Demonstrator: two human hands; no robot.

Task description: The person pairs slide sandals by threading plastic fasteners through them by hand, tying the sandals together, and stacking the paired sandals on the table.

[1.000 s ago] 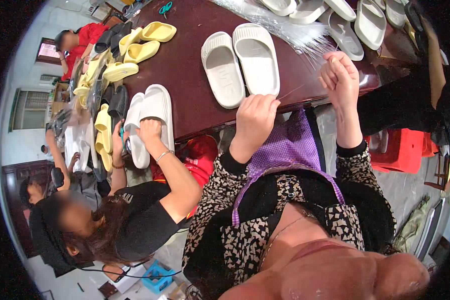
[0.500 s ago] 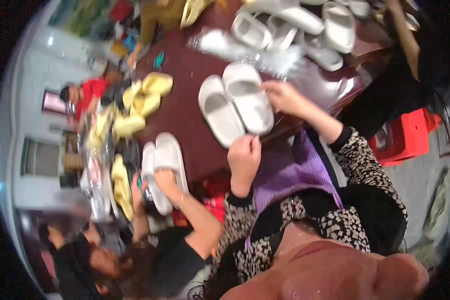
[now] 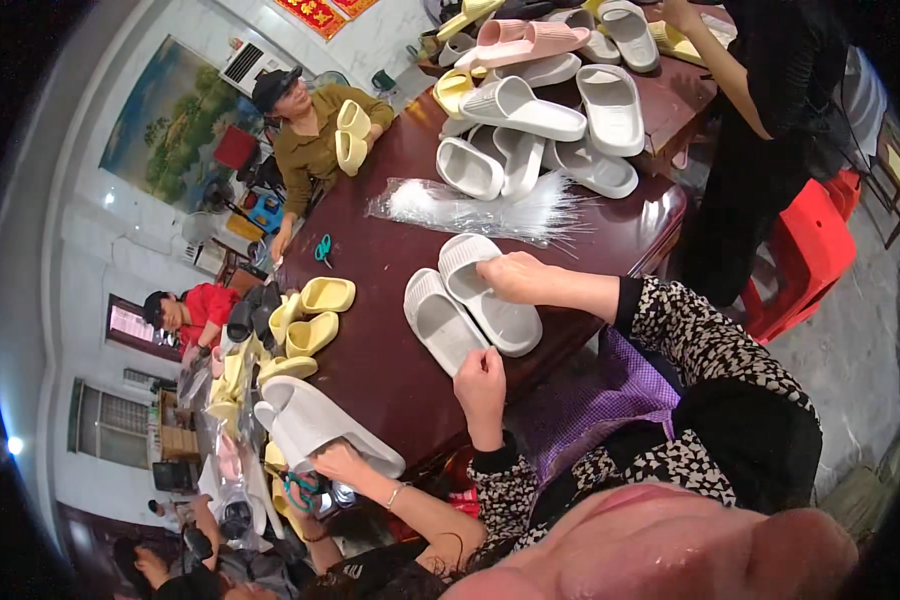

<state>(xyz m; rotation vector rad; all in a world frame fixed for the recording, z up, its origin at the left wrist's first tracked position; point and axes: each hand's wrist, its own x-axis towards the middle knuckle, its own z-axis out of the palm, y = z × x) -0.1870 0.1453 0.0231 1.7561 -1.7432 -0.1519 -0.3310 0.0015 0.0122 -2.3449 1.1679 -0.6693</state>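
A pair of white slide slippers (image 3: 438,318) lies side by side on the dark red table in front of me, soles down, straps at the far end. Over the right slipper, at the opening of its strap, my right hand (image 3: 518,278) is closed, thumb and fingers pressed together. My left hand (image 3: 480,390) makes a loose fist by the heel of the left slipper. Anything thin inside either grip is too small to see. Beyond the pair lies a clear plastic bag with a bundle of thin white strands (image 3: 480,207).
A pile of white, pink and yellow slippers (image 3: 530,105) covers the far table end. Teal scissors (image 3: 323,250) lie left of centre. At left, a co-worker's hand (image 3: 338,460) holds white slippers (image 3: 320,420) near yellow ones (image 3: 310,333). A red stool (image 3: 805,260) stands right.
The view has tilted, so more of the room shows. My right hand has shifted from the right slipper's outer edge to its strap opening. The co-worker's white slippers have turned.
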